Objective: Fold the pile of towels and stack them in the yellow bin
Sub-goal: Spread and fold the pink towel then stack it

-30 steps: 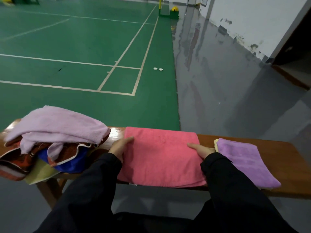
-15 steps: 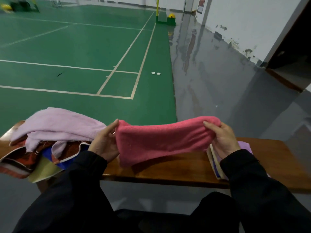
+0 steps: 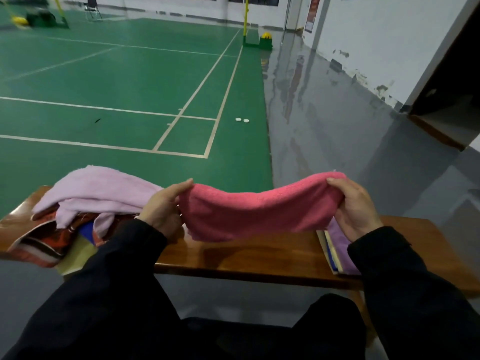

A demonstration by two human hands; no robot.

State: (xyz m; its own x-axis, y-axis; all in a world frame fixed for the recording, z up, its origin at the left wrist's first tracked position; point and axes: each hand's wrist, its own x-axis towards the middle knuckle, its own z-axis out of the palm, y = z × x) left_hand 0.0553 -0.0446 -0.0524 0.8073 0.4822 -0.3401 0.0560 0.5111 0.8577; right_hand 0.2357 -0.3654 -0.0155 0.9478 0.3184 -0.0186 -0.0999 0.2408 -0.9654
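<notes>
Both hands held the pink towel up off the bench: the left hand pinched its left end between thumb and fingers, and the right hand gripped its right end, fingers curled over the top fold. A second earlier that towel had lain flat on the bench under both hands; half a second earlier it was already lifted, and by now it hung as a folded band sagging in the middle, just above the wood. That suggested the fold was done and the towel was on its way to the stack. Right of the pink towel, a folded purple towel lay on the bench, partly behind the right wrist, on top of other flat layers; no yellow bin could be made out for certain. Left of it, the unfolded pile waited, a pale lilac towel on top. Beyond the bench stretched the green court.
</notes>
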